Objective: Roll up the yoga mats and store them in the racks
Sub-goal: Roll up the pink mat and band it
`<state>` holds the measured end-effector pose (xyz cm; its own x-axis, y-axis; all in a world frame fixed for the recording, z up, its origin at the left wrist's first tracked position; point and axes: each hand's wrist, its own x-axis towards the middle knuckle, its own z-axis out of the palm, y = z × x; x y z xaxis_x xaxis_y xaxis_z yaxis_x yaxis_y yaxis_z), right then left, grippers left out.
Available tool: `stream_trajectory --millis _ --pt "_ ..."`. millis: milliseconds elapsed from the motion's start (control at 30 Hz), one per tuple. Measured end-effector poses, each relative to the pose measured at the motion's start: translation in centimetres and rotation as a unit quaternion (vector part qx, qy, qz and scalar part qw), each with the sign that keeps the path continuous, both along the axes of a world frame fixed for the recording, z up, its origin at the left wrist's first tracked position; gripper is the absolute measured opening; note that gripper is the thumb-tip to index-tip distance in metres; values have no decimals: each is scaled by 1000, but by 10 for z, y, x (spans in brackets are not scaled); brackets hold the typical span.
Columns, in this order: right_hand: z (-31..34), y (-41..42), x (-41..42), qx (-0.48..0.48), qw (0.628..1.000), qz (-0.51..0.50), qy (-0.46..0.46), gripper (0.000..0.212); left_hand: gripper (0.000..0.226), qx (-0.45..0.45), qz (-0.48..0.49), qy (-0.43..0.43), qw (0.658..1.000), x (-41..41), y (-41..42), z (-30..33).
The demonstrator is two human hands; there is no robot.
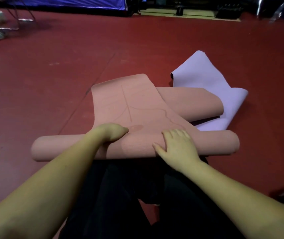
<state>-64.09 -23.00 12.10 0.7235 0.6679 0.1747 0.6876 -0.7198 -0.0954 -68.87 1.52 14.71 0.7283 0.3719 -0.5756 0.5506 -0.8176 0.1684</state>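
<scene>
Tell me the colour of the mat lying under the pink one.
Pale lilac mat, seen in the head view.

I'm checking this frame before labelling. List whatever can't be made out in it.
- Left hand fingertips: head view, curled out of sight over the pink mat.
- Purple mat: near part covered by the pink mat.
- Racks: none recognisable; the top edge is dark and blurred.
- Person's legs: dark, no detail.

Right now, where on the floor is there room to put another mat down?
The red floor left of the pink mat is bare, up to the chair legs. Beyond both mats there is room too. The right side is crowded: the purple mat lies partly under the pink one.
</scene>
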Motion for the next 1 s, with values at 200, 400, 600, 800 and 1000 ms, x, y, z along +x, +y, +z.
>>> stream_trajectory --millis 200,400,600,800,1000 --pt "-1 11 8 -10 999 -28 -12 60 61 -45 38 -10 998 6 6 -6" --pt "7 23 15 -50 998 -32 20 67 45 115 -2 -246 962 -13 5 -14" --pt "14 31 31 -90 993 -40 71 66 46 198 -22 -365 909 -48 -12 -40" --pt "24 46 49 -140 979 -47 142 73 59 226 -32 -293 929 -53 -15 -40" --pt "38 43 60 -151 968 -60 191 76 67 215 -51 -267 938 -37 -18 -17"
